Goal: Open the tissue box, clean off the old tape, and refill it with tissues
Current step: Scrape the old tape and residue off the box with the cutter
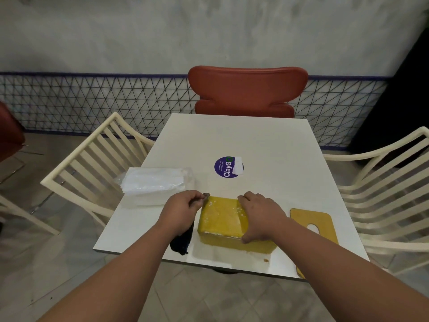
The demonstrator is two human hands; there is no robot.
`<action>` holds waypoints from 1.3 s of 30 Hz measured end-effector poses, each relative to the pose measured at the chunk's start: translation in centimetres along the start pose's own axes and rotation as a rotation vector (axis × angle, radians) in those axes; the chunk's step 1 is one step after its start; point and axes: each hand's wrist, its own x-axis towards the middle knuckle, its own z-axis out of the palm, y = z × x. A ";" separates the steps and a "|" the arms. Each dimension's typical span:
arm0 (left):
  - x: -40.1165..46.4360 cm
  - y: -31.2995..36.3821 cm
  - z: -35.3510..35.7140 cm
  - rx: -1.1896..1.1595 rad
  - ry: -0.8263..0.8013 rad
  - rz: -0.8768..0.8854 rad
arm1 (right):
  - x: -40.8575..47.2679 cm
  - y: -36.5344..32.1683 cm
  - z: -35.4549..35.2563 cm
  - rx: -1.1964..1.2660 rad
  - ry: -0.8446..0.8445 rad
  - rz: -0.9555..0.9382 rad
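The white table (267,140) bears a yellow tissue box (220,219) near its front edge, its lid (313,221) toward the right edge, a plastic tissue pack (157,180) at the left edge, a dark cloth (183,240) and a round purple sticker (226,166) at the centre.

One yellow box (222,223), one lid (313,225), one tissue pack (157,182), perhaps four chairs (247,91).

Tissue pack (156,182) perhaps behind-left of box (222,223)
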 end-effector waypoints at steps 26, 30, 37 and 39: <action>2.3 0.7 3.3 0.342 -0.035 0.395 | -0.1 -0.5 -0.2 0.009 -0.026 0.044; 1.9 1.3 3.4 0.352 -0.163 0.495 | -0.1 -0.5 -0.1 0.018 -0.029 0.043; 1.7 1.0 2.3 0.351 -0.259 0.527 | -0.3 -0.5 -0.1 0.019 -0.030 0.041; 1.7 0.9 1.7 0.360 -0.326 0.556 | -0.3 -0.6 0.0 0.024 -0.024 0.039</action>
